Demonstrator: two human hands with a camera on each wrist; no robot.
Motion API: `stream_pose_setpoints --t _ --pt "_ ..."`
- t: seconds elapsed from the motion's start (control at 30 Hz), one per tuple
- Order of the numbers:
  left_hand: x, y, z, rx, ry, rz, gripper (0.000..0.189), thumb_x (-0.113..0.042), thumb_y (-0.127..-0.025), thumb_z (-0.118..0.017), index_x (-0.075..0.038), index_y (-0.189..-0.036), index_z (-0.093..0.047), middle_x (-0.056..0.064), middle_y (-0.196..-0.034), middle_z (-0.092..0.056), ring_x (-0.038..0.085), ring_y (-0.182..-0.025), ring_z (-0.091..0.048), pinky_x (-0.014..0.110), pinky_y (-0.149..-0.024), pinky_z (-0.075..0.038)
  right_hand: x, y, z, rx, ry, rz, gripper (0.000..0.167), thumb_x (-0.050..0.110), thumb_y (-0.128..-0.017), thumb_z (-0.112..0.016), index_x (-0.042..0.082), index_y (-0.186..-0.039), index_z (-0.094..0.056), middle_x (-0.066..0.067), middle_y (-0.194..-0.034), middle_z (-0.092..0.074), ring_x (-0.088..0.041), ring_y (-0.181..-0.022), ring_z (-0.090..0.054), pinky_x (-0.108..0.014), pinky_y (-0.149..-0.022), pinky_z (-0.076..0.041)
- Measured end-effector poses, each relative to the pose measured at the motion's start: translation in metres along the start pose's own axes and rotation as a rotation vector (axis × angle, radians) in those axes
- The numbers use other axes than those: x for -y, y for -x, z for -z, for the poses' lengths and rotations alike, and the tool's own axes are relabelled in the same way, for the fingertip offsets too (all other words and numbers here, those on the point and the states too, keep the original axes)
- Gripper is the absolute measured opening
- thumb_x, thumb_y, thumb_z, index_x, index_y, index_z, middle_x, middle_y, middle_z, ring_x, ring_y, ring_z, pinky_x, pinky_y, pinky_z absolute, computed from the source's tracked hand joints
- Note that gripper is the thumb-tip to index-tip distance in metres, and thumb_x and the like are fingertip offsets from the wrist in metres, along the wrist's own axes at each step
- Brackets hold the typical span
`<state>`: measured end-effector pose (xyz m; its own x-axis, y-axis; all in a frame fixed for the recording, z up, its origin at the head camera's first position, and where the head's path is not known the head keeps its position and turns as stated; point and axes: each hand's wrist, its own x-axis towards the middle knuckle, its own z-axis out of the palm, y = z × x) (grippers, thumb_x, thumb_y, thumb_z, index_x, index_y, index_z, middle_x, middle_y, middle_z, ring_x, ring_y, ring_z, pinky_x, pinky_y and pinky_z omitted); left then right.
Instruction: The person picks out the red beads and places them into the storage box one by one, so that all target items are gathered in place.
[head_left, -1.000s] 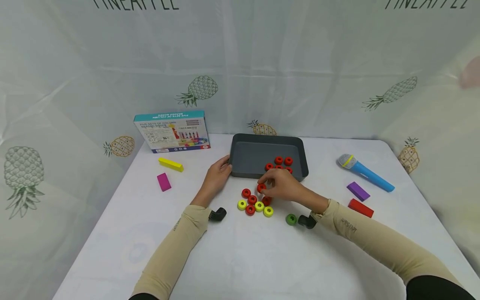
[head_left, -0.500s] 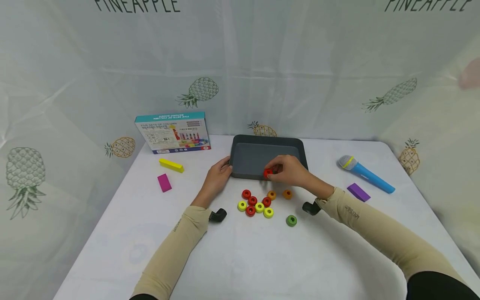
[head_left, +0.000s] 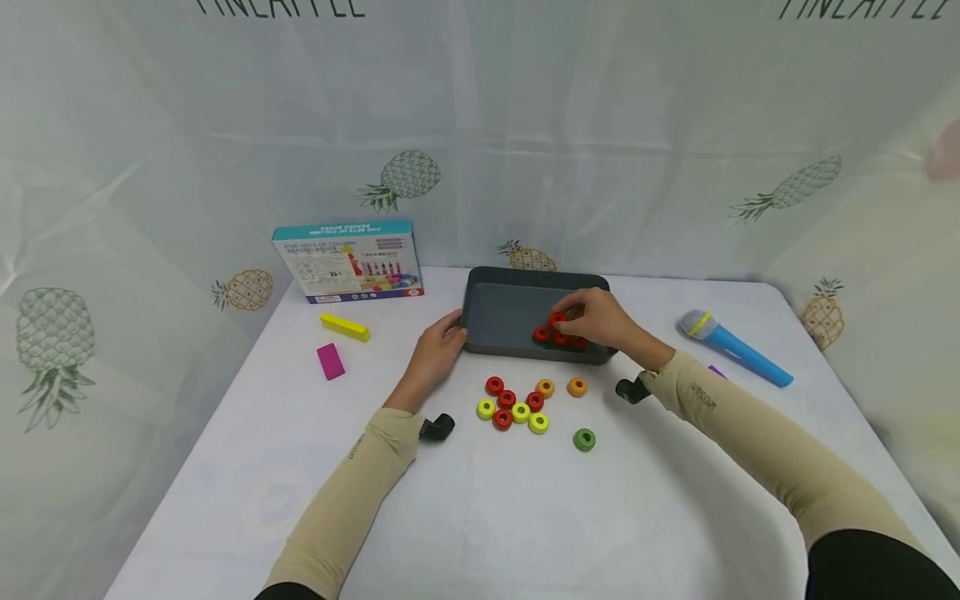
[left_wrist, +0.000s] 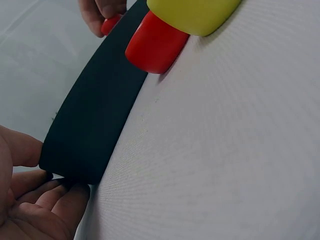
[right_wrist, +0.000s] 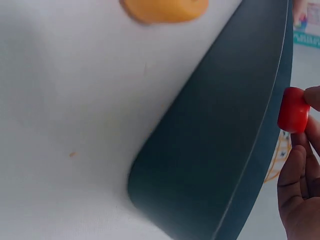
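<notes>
A dark grey tray [head_left: 498, 312] lies near the back of the white table. My left hand [head_left: 435, 354] grips its left end, thumb at the rim and fingers curled against the outer wall, as the left wrist view shows. Over the tray's right part, my right hand [head_left: 600, 320] pinches a red bead [right_wrist: 293, 110] between thumb and fingers, above the rim in the right wrist view. Several red beads [head_left: 541, 334] lie in the tray below, partly hidden by that hand. In front of the tray are loose red beads [head_left: 502, 419], yellow beads [head_left: 538, 423] and orange beads [head_left: 577, 387].
A green bead [head_left: 584, 439] lies apart, nearer the front. To the left are a boxed bead set [head_left: 352, 265], a yellow block [head_left: 345, 327] and a pink block [head_left: 331, 361]. A blue toy microphone [head_left: 738, 348] lies right, with a purple block [head_left: 716, 371] mostly behind the right sleeve.
My right hand has lifted a red bead from the table group and carried it back and right over the tray. Two orange beads came into sight. My left hand stays on the tray.
</notes>
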<state>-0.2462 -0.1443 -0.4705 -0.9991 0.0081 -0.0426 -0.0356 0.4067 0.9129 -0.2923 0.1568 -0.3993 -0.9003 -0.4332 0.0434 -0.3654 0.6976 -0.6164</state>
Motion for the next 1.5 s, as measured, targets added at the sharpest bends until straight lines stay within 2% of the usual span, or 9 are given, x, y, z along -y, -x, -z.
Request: stream_pose_setpoints --t 0.2,0.37,0.57,0.87,1.03,1.3,1.5 --pt "-0.001 0.000 0.002 -0.015 0.000 0.003 0.049 -0.028 -0.105 -0.052 -0.020 -0.153 -0.047 0.004 -0.156 -0.049 0.024 -0.140 -0.052 0.042 -0.117 -0.045 -0.011 -0.009 0.002 -0.027 0.023 -0.036 0.028 0.015 -0.088 -0.076 0.005 -0.114 -0.076 -0.016 -0.111 -0.070 -0.024 -0.090 -0.063 -0.029 -0.072 -0.053" --pt "0.000 -0.001 0.002 -0.020 -0.003 0.009 0.049 -0.029 -0.104 -0.053 -0.021 -0.153 -0.047 0.004 -0.156 -0.049 0.024 -0.140 -0.053 0.041 -0.116 -0.045 -0.019 -0.018 0.006 -0.020 0.042 -0.069 0.030 0.016 -0.091 -0.074 0.004 -0.118 -0.074 -0.018 -0.114 -0.070 -0.029 -0.094 -0.065 -0.033 -0.072 -0.055" --pt "0.001 0.000 0.002 -0.021 -0.004 0.010 0.049 -0.028 -0.104 -0.053 -0.020 -0.153 -0.047 0.005 -0.156 -0.049 0.024 -0.139 -0.053 0.041 -0.116 -0.045 -0.033 -0.032 0.013 -0.026 0.079 -0.065 0.030 0.017 -0.092 -0.073 0.002 -0.118 -0.074 -0.020 -0.109 -0.073 -0.029 -0.087 -0.065 -0.032 -0.068 -0.053" --pt "0.000 0.000 0.002 -0.011 0.003 0.018 0.049 -0.028 -0.104 -0.053 -0.020 -0.153 -0.047 0.004 -0.156 -0.049 0.024 -0.140 -0.052 0.040 -0.116 -0.045 -0.040 -0.045 0.011 -0.006 0.085 -0.131 0.033 0.018 -0.092 -0.072 0.001 -0.120 -0.072 -0.021 -0.114 -0.072 -0.032 -0.095 -0.065 -0.043 -0.079 -0.056" --pt "-0.002 0.000 0.001 -0.004 0.013 0.015 0.049 -0.028 -0.104 -0.054 -0.021 -0.152 -0.047 0.004 -0.156 -0.048 0.023 -0.139 -0.053 0.040 -0.116 -0.045 -0.044 -0.048 0.008 0.002 0.087 -0.171 0.035 0.019 -0.091 -0.073 -0.001 -0.119 -0.072 -0.022 -0.117 -0.071 -0.033 -0.100 -0.065 -0.045 -0.085 -0.057" --pt "-0.003 -0.002 0.000 0.004 0.008 0.007 0.049 -0.029 -0.105 -0.053 -0.022 -0.153 -0.046 0.003 -0.157 -0.048 0.021 -0.140 -0.052 0.038 -0.116 -0.045 -0.049 -0.047 0.006 -0.001 0.098 -0.192 0.036 0.019 -0.091 -0.073 -0.002 -0.121 -0.071 -0.023 -0.117 -0.071 -0.032 -0.097 -0.065 -0.042 -0.081 -0.057" --pt "-0.002 -0.002 0.001 0.004 0.003 0.024 0.049 -0.030 -0.105 -0.052 -0.023 -0.153 -0.046 0.002 -0.157 -0.048 0.021 -0.140 -0.052 0.038 -0.116 -0.045 -0.049 -0.047 0.004 0.000 0.088 -0.185 0.036 0.019 -0.092 -0.072 -0.002 -0.122 -0.071 -0.023 -0.117 -0.071 -0.032 -0.097 -0.065 -0.041 -0.081 -0.057"
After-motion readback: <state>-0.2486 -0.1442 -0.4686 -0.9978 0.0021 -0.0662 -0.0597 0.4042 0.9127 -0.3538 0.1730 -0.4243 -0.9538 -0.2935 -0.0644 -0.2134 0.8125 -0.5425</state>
